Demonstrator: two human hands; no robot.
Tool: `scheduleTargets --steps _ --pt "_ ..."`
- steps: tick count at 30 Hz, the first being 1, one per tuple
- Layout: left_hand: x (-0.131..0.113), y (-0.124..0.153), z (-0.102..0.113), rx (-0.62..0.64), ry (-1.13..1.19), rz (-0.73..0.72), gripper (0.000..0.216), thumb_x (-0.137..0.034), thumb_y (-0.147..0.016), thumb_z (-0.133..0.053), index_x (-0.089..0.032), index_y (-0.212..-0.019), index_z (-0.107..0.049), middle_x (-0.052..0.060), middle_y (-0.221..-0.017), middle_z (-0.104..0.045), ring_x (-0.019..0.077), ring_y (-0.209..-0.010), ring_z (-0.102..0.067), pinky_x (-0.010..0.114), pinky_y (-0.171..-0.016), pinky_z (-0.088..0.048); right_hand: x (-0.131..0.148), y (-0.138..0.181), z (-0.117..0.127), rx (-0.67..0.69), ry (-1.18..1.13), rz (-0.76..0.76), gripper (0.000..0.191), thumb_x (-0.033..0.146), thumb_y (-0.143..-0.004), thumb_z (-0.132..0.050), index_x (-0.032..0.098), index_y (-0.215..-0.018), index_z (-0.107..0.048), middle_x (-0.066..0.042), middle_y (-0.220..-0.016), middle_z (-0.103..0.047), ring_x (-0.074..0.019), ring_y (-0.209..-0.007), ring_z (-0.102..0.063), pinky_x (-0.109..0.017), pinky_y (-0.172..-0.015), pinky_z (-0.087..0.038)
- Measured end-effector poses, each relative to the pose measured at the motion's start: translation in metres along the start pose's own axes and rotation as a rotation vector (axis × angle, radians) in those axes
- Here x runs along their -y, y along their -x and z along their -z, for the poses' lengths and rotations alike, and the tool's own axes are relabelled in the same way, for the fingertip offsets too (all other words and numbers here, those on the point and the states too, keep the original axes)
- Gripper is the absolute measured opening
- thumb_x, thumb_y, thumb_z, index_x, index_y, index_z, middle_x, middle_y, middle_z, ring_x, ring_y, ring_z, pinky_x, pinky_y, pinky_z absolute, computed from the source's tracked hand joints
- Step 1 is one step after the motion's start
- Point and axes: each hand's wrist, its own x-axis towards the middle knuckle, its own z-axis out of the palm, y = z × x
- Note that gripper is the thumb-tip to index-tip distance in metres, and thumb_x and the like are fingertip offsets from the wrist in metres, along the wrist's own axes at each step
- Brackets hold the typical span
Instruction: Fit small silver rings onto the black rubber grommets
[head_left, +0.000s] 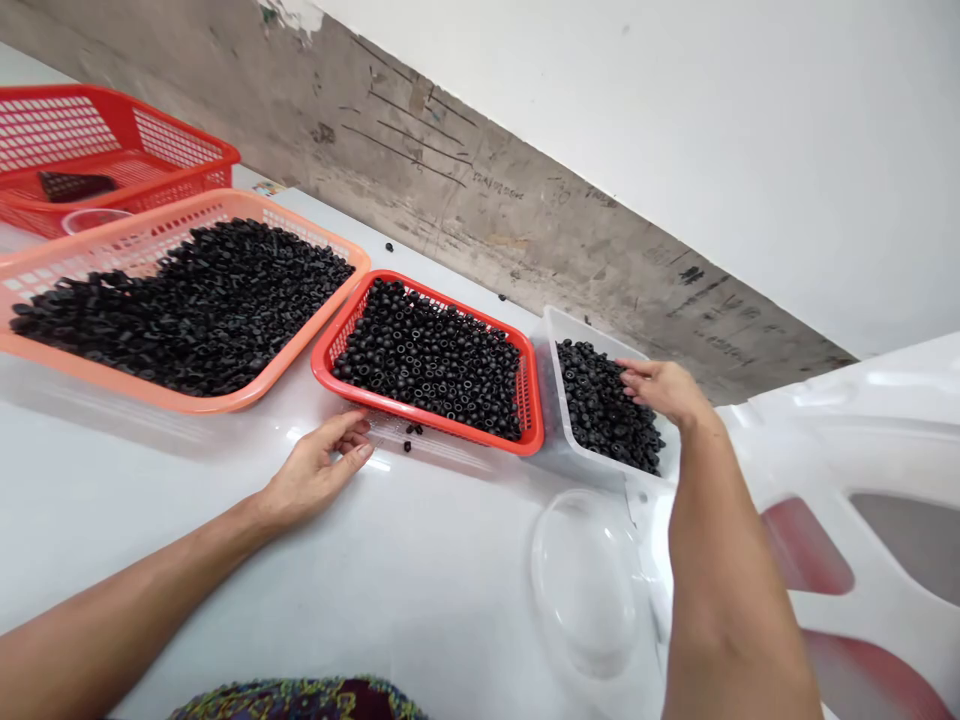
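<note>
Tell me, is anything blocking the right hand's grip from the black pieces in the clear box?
Nothing visible: the clear box has no lid on, and the right hand's grip is at the black pieces.

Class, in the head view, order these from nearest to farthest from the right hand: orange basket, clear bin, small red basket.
1. Clear bin: at right, where the right hand is.
2. Small red basket: in the middle.
3. Orange basket: at left.

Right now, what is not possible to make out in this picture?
In the head view:
Clear bin, floor: hidden by black pieces.
Right hand: whether it grips a piece is too small to tell.
Peach basket, left end: cut off by the edge.
Wall writing: too blurred to read.
</note>
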Motion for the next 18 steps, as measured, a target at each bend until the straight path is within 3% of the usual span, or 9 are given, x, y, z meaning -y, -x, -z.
scheduleTargets --steps 4,6,10,14,18 --pt "0.003 0.0 -0.001 0.007 -0.012 -0.011 0.04 -0.038 -0.079 -0.059 -0.017 -0.113 -0.058 0.008 -0.1 -0.065 0.0201 -0.088 -0.064 0.04 -0.083 -0.054 0.045 0.03 -0.005 0.351 -0.218 -0.087 0.019 0.021 -0.076 -0.069 0.015 -0.093 -0.073 -0.006 -0.07 -0.069 -0.0134 -0.054 -0.062 -0.025 -0.053 -0.052" --pt "0.004 0.0 -0.001 0.011 -0.02 -0.014 0.04 -0.037 -0.08 -0.059 -0.017 -0.114 -0.057 0.009 -0.102 -0.065 0.0198 -0.088 -0.064 0.04 -0.084 -0.054 0.062 0.033 -0.016 0.449 -0.283 -0.086 0.015 0.021 -0.071 -0.074 0.014 -0.084 -0.072 -0.005 -0.065 -0.067 -0.0128 -0.05 -0.06 -0.023 -0.047 -0.05" --pt "0.005 0.0 -0.001 0.001 -0.016 -0.024 0.04 -0.037 -0.08 -0.059 -0.016 -0.115 -0.057 0.009 -0.102 -0.065 0.0196 -0.088 -0.064 0.039 -0.085 -0.054 0.066 0.007 -0.034 0.318 -0.3 -0.134 0.014 0.017 -0.072 -0.074 0.012 -0.085 -0.072 -0.004 -0.061 -0.064 -0.0094 -0.045 -0.057 -0.021 -0.044 -0.048" --pt "0.007 -0.002 0.0 -0.01 0.004 -0.014 0.042 -0.037 -0.079 -0.059 -0.015 -0.115 -0.057 0.009 -0.102 -0.066 0.02 -0.089 -0.063 0.039 -0.084 -0.054 0.054 -0.022 -0.04 0.145 -0.203 -0.221 0.025 0.009 -0.078 -0.065 0.008 -0.102 -0.07 -0.008 -0.073 -0.069 -0.0082 -0.046 -0.057 -0.021 -0.048 -0.051" --pt "0.012 -0.006 0.001 -0.024 0.076 0.025 0.047 -0.039 -0.078 -0.061 -0.014 -0.118 -0.056 0.01 -0.106 -0.066 0.0212 -0.093 -0.063 0.039 -0.087 -0.052 0.049 -0.02 -0.035 0.031 -0.146 -0.249 0.039 0.004 -0.083 -0.053 0.005 -0.121 -0.061 -0.013 -0.084 -0.071 -0.0097 -0.051 -0.059 -0.021 -0.049 -0.049"
